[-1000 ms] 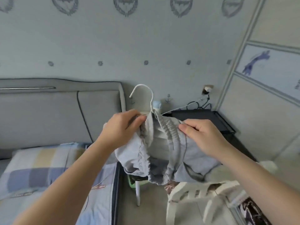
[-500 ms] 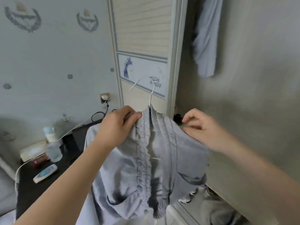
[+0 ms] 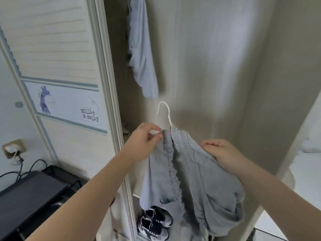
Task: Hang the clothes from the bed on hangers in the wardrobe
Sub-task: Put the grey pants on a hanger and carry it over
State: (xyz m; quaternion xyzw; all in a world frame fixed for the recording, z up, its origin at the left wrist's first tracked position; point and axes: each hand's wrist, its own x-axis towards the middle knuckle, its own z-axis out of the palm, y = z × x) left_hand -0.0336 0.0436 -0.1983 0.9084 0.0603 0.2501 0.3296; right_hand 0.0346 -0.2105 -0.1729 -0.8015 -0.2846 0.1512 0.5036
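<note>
1. The person stands in front of the open wardrobe [image 3: 217, 66] and holds up a grey garment [image 3: 191, 180] on a white hanger [image 3: 164, 111]
2. The left hand [image 3: 144, 143] pinches the left top edge of the garment, just below the hanger's hook, with thumb and fingers closed on the cloth
3. The right hand [image 3: 220, 152] grips the right shoulder of the garment, fingers curled down over the fabric
4. The hanger's hook sticks up above the two hands and touches nothing; I cannot see a rail
5. The garment hangs down loose between the arms, with a gathered, frilly strip running down its middle
6. Another pale blue-grey piece of clothing [image 3: 140, 49] hangs higher up inside the wardrobe, well above the hook
7. A pair of dark sneakers [image 3: 154, 223] with white soles sits on the wardrobe floor, partly hidden behind the grey garment
8. The sliding wardrobe door [image 3: 57, 70] is on the left, with slats on top and a picture panel showing a blue giraffe and the words "millie & sally"
9. A black table [image 3: 26, 197] is at the lower left, with black cables [image 3: 31, 166] running up to a wall socket [image 3: 13, 148]
</note>
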